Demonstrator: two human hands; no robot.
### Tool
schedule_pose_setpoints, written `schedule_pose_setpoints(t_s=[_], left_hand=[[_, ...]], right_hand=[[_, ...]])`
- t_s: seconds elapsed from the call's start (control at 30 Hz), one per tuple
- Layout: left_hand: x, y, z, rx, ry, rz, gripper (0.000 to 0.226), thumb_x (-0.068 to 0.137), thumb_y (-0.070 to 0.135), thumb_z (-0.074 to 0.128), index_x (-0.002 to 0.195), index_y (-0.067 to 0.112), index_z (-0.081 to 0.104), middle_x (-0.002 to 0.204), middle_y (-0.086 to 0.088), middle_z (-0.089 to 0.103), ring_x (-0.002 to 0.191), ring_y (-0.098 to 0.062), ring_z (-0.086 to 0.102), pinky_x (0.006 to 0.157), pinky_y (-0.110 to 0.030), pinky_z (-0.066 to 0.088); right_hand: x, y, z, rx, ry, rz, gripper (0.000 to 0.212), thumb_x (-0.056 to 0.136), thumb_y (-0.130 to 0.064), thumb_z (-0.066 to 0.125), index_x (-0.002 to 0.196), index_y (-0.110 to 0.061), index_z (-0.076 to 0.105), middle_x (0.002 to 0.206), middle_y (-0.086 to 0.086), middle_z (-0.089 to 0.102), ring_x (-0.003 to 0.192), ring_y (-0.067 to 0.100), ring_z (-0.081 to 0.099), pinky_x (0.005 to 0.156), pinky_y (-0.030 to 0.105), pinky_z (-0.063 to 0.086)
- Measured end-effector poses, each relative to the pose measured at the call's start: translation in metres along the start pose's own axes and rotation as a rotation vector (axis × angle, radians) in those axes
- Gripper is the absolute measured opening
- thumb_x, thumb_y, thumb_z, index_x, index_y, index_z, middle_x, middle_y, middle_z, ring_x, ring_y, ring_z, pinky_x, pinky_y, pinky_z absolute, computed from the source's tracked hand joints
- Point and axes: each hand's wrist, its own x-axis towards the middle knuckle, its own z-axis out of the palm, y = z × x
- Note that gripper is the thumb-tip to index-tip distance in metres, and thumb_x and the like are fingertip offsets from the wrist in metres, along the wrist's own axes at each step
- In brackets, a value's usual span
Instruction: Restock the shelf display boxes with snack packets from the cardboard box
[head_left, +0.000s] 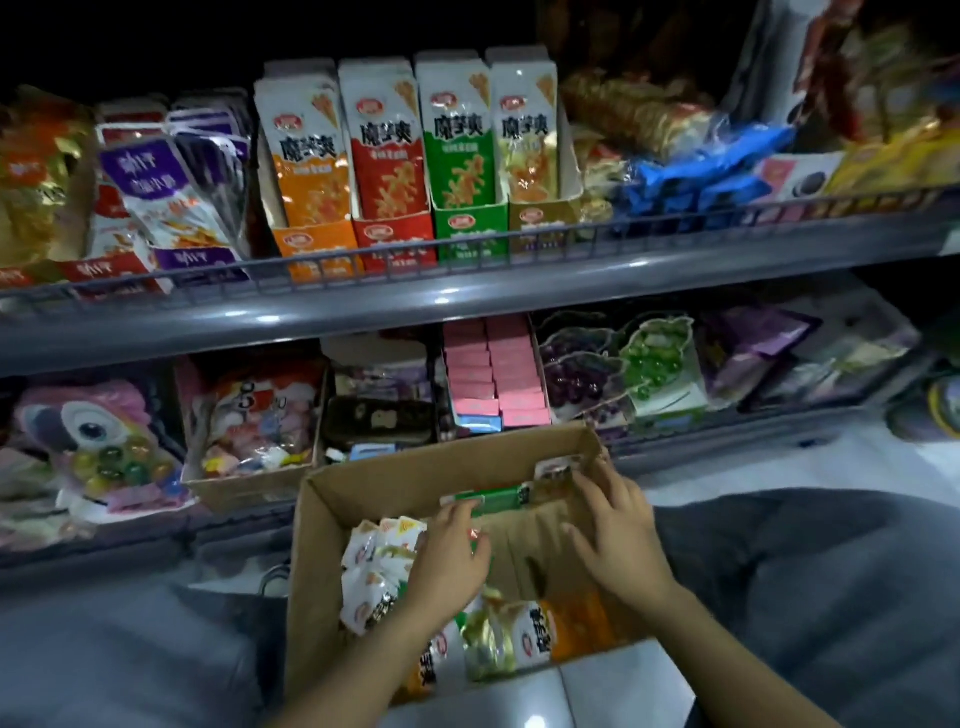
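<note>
Green packet (485, 500) in cardboard box (317, 525); hands (451, 556) flank it.

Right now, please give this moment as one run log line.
phase: picking | left hand: on green packets | right hand: open, inside box | display boxes: look full

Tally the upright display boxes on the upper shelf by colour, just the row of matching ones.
Orange display box: 1
Red display box: 1
Green display box: 1
Gold display box: 1
Total: 4
</note>
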Motion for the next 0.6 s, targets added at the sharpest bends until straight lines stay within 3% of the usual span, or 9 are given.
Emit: schedule_pose_setpoints(t_s=[0.07,0.17,0.33,0.47,0.6], left_hand=[[0.008,-0.015,0.014,0.047,-0.095,-0.054,0.052,0.099,0.038,0.04,0.147,0.025,0.027,0.156,-0.001,0.022,0.141,-0.025,0.026,0.116,-0.044,0.025],[0.015,-0.037,0.028,0.13,-0.227,-0.132,0.063,0.098,0.047,0.037,0.153,0.027,0.012,0.161,-0.001,-0.003,0.148,-0.023,0.002,0.118,-0.044,0.006],[0.023,-0.078,0.043,0.294,-0.323,-0.224,0.079,0.094,0.06,0.036,0.152,0.03,-0.009,0.159,-0.005,-0.02,0.147,-0.024,-0.014,0.117,-0.05,-0.001],[0.029,-0.096,0.041,0.381,-0.369,-0.261,0.088,0.09,0.064,0.039,0.153,0.021,-0.006,0.16,-0.007,-0.014,0.148,-0.027,-0.007,0.117,-0.048,0.007],[0.046,-0.108,0.024,0.376,-0.433,-0.171,0.076,0.09,0.06,0.046,0.15,0.018,0.027,0.157,-0.007,0.017,0.143,-0.028,0.017,0.115,-0.039,0.022]], right_hand=[[-0.005,0.005,0.007,-0.03,0.006,-0.009,0.06,0.089,-0.042,0.053,0.144,-0.024,0.035,0.157,0.009,0.016,0.141,0.03,0.018,0.116,0.045,0.018],[-0.01,0.009,0.012,-0.036,0.055,0.002,0.058,0.088,-0.034,0.058,0.141,-0.02,0.041,0.157,0.012,0.018,0.142,0.033,0.019,0.115,0.043,0.019],[-0.016,0.014,0.017,0.088,0.065,0.081,0.065,0.088,-0.029,0.06,0.146,-0.016,0.033,0.156,0.013,0.021,0.135,0.034,0.032,0.104,0.046,0.041],[-0.014,0.014,0.019,0.08,0.119,0.063,0.066,0.085,-0.028,0.064,0.144,-0.015,0.036,0.152,0.014,0.03,0.129,0.034,0.041,0.101,0.047,0.044],[-0.013,0.012,0.021,0.067,0.151,0.059,0.065,0.082,-0.028,0.068,0.14,-0.014,0.041,0.148,0.016,0.035,0.123,0.037,0.047,0.095,0.048,0.047]])
